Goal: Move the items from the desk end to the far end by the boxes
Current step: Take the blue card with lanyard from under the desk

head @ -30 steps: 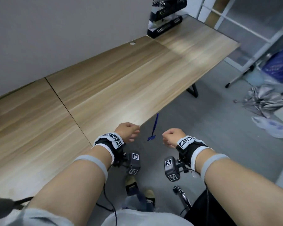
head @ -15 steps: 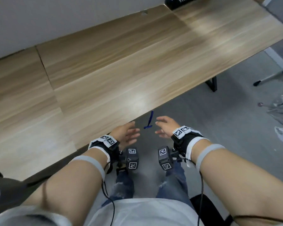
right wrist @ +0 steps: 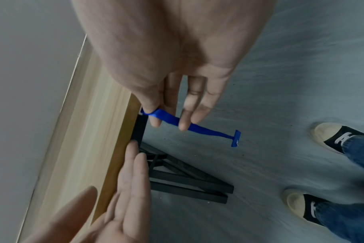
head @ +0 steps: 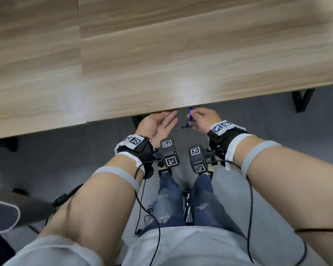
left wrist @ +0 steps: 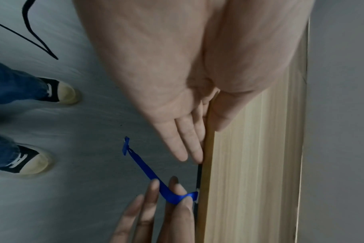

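A blue strap (head: 189, 120) with a small tab at its free end hangs from under the front edge of the wooden desk (head: 161, 64). My right hand (head: 202, 120) pinches the blue strap (right wrist: 197, 127) between thumb and fingers close to where it is fixed. My left hand (head: 160, 123) is beside it, palm up and fingers straight, with its fingertips (left wrist: 194, 152) against the underside of the desk edge (left wrist: 249, 164). In the left wrist view the strap (left wrist: 148, 171) runs out past my right hand (left wrist: 168, 197). None of the desktop shown holds any items.
Black metal desk legs (right wrist: 187, 179) stand under the top, with one more at the right (head: 302, 100). My feet in black shoes (left wrist: 52, 90) are on grey floor close to the desk. A dark chair part (head: 2, 214) sits at my lower left.
Both hands went from fists to unfolded and rose to the desk edge. The right hand took hold of the blue strap. The head view has tipped down and closer to the desk.
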A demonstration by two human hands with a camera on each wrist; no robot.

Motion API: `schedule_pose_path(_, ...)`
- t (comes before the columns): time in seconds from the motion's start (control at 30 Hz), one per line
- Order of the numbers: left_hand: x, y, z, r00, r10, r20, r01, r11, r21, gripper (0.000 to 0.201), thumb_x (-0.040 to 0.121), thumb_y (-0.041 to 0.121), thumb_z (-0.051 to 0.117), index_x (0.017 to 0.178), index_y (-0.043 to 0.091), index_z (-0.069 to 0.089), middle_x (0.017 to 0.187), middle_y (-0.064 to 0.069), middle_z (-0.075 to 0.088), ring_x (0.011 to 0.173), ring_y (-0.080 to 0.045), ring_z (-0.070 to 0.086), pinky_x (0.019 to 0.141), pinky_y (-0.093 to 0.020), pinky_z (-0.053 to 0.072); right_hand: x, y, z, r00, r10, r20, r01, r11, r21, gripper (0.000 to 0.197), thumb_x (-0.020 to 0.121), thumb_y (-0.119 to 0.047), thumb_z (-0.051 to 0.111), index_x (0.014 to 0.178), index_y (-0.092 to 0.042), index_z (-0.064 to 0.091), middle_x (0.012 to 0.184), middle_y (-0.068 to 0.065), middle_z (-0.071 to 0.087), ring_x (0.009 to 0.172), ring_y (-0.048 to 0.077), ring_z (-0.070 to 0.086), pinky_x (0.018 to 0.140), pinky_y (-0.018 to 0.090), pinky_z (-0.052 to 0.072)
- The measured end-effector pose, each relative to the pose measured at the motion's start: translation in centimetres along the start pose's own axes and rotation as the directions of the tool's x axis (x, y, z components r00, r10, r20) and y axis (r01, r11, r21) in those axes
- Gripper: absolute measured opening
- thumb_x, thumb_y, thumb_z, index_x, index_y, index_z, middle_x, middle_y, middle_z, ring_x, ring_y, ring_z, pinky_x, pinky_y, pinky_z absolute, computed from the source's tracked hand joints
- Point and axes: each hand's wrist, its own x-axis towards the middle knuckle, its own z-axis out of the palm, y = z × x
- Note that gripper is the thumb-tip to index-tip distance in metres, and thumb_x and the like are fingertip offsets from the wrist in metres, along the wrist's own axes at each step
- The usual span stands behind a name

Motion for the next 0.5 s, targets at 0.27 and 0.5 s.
schedule_pose_path(0.27, 0.2, 0.1, 1.0, 0.998, 0.007, -0.064, -0.012, 0.997, -0.081, 0.020, 0.105, 0.006, 0.038, 0.105, -0.010, 0.051, 0.137, -0.030, 0.054, 0.129, -0.031, 0.056, 0.105, -0.036, 0.048, -1.0, 0.2, -0.6, 1.000, -0.015, -0.006, 0.014, 0.998, -0.066, 0.033, 0.099, -0.003, 0.044, 0.070, -0.012, 0.057, 0.070, 0.008, 0.068, 0.053, 0.011, 0.058, 0.050, 0.017, 0.051)
schedule_pose_path(0.5, 0.5, 0.9, 1.2, 0.996, -0.030, -0.089, 0.033, 0.999, 0.032, 0.019, 0.106, 0.006, 0.038, 0.111, -0.008, 0.049, 0.139, -0.024, 0.055, 0.128, -0.025, 0.058, 0.085, -0.033, 0.058, -3.2, 2.9, -1.6, 0.998, 0.056, 0.006, -0.056, 0.996, -0.066, 0.030, 0.097, -0.001, 0.046, 0.072, -0.009, 0.061, 0.077, 0.014, 0.069, 0.056, 0.013, 0.060, 0.050, 0.014, 0.049)
